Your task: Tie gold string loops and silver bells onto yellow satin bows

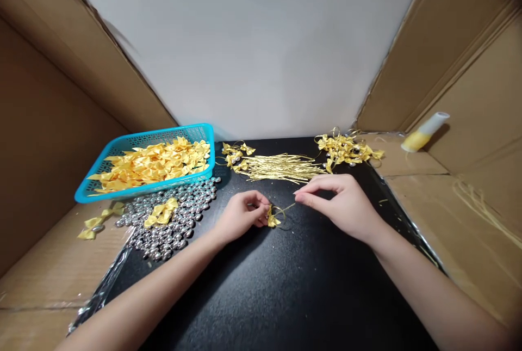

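Observation:
Above the middle of the black table, my left hand (pixel 247 213) pinches a small yellow bow (pixel 273 217). A thin gold cord (pixel 286 208) loops at the bow and stretches to the right. The cord's far end is between the thumb and forefinger of my right hand (pixel 340 202), which is closed. Just beyond both hands lies a bundle of cut gold cords (pixel 283 167). Whether a bead is on the held bow cannot be made out.
A blue basket (pixel 210 147) of yellow bows stands at the left, behind silver beads (pixel 175 228). Bows with cords (pixel 346 149) are piled at the back right. Beside them, a white and yellow spool (pixel 425 132) stands tilted on cardboard. Cardboard walls flank the table.

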Demonstrator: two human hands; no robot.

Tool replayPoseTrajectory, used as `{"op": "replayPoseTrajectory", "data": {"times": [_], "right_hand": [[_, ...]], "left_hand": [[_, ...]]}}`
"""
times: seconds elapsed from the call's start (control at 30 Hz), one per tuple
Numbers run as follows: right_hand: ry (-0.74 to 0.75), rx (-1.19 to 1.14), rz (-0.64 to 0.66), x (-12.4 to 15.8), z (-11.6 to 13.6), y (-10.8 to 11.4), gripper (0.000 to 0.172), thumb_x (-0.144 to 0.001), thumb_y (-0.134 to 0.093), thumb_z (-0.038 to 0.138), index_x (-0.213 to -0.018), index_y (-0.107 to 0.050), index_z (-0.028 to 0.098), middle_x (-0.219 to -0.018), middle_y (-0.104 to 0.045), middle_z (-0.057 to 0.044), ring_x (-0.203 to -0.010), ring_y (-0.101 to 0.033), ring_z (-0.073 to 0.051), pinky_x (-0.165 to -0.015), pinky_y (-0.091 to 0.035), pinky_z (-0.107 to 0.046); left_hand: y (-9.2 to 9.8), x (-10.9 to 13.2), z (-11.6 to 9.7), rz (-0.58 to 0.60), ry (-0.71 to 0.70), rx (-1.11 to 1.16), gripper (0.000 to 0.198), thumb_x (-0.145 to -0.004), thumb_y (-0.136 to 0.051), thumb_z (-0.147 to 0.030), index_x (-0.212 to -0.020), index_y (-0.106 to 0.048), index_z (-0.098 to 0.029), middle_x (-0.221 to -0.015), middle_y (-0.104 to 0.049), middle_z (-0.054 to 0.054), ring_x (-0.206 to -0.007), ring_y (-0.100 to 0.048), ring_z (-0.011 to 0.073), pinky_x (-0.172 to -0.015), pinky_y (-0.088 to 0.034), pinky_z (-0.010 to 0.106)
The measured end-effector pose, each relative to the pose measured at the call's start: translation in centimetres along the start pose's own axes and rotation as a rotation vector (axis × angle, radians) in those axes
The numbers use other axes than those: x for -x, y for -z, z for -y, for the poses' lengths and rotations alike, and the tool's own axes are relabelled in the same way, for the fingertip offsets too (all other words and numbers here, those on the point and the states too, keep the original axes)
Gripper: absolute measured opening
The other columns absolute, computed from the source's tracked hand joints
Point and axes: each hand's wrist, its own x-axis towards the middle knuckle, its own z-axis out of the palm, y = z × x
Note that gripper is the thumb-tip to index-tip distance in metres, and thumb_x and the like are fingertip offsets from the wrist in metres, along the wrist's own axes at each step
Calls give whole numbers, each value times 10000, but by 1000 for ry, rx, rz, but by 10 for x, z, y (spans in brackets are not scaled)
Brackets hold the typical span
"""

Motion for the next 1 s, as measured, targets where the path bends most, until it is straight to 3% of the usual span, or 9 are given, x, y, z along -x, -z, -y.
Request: {"op": "replayPoseTrajectory", "data": {"times": [0.07,0.17,0.3,0.4,0.47,0.57,0.67,0.83,1.0], "right_hand": [[-1,-12,0,1,2,-3,62,-769,-717,227,-723,-755,213,-735,-746,-18,-701,-678,-157,-689,-516,-290],[9,-31,32,4,5,-8,52,-763,-726,233,-725,-757,215,-732,-743,-13,-694,-671,-150,-673,-515,-272],[23,-50,64,7,11,-12,47,-755,-732,223,-718,-757,208,-712,-736,-12,-669,-661,-143,-636,-514,-259],[35,-60,72,9,16,-11,39,-751,-737,220,-718,-758,213,-707,-735,-10,-657,-662,-143,-626,-514,-259],[39,-55,90,9,19,-10,39,-747,-741,217,-710,-755,219,-697,-731,-3,-648,-659,-139,-618,-510,-255],[55,-40,141,9,23,-9,58,-745,-745,201,-691,-750,223,-680,-720,10,-638,-649,-126,-609,-501,-239],[67,-33,185,8,24,-9,62,-747,-743,190,-690,-752,212,-682,-716,8,-626,-641,-117,-591,-489,-229],[64,-33,195,7,23,-9,58,-753,-737,184,-701,-754,205,-678,-713,8,-621,-638,-115,-582,-479,-227],[37,-39,145,6,12,-15,68,-755,-729,180,-694,-748,205,-669,-709,5,-627,-638,-131,-600,-486,-251]], "left_hand": [[-4,19,4,-143,94,132,186,-768,-655,-307,-817,-555,-158,-737,-661,13,-602,-688,132,-555,-535,234],[-9,38,5,-218,236,272,190,-747,-670,-253,-837,-534,-157,-759,-687,22,-635,-714,141,-563,-530,200],[-18,51,5,-232,346,416,215,-743,-662,-216,-843,-477,-167,-765,-707,37,-652,-724,163,-563,-524,201],[-22,63,7,-178,356,356,201,-760,-648,-215,-872,-488,-168,-822,-711,52,-664,-718,167,-581,-527,231],[-24,73,8,-174,249,218,151,-789,-629,-248,-861,-524,-167,-798,-687,38,-643,-689,152,-585,-518,249],[-27,82,5,-225,-74,-159,80,-814,-608,-248,-799,-602,-170,-742,-629,18,-633,-603,131,-577,-471,251],[-32,79,-2,-297,-346,-379,66,-795,-629,-194,-859,-642,-183,-893,-622,46,-835,-595,172,-692,-474,288],[-35,55,-19,-320,-535,-345,159,-757,-713,-229,-899,-670,-174,-972,-617,67,-934,-590,193,-827,-471,337],[-33,34,-28,-159,-596,-207,98,-831,-654,-211,-764,-711,-167,-748,-657,25,-706,-607,128,-670,-471,256]]}}
